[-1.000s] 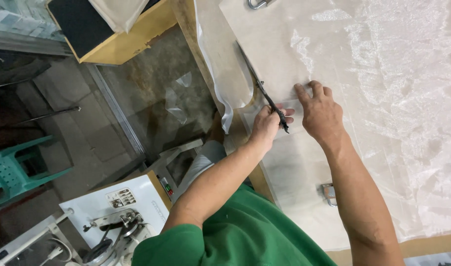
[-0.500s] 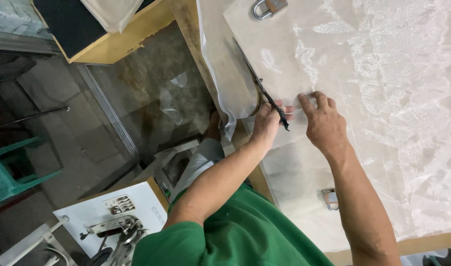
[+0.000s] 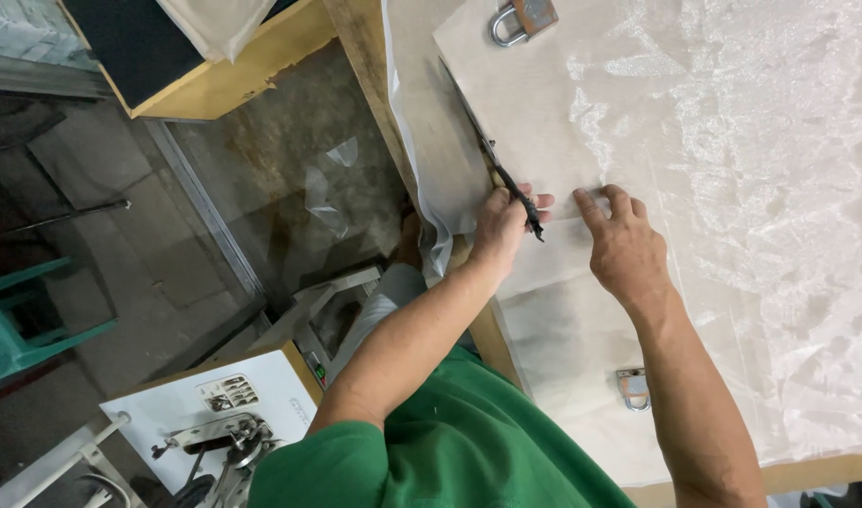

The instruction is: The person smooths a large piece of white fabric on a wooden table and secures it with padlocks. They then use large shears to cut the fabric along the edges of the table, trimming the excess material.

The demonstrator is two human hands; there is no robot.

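Seen from above, a person in a green shirt leans over a table (image 3: pixel 365 56) spread with sheer white fabric (image 3: pixel 769 188). Nearest, a sewing machine (image 3: pixel 214 442) sits by the body. Over the table, the left hand (image 3: pixel 498 226) is closed round dark scissors (image 3: pixel 506 183), blades pointing away along the edge of a stiff pale pattern sheet (image 3: pixel 544 122). The right hand (image 3: pixel 624 246) lies flat, fingers spread, pressing the fabric just beside the blades. The cut seems partly done: the near stretch looks trimmed, the stretch ahead is uncut. One padlock (image 3: pixel 635 388) weighs down the near end, another padlock (image 3: pixel 520 19) the far end. The fabric looks thin, glossy and wrinkled.
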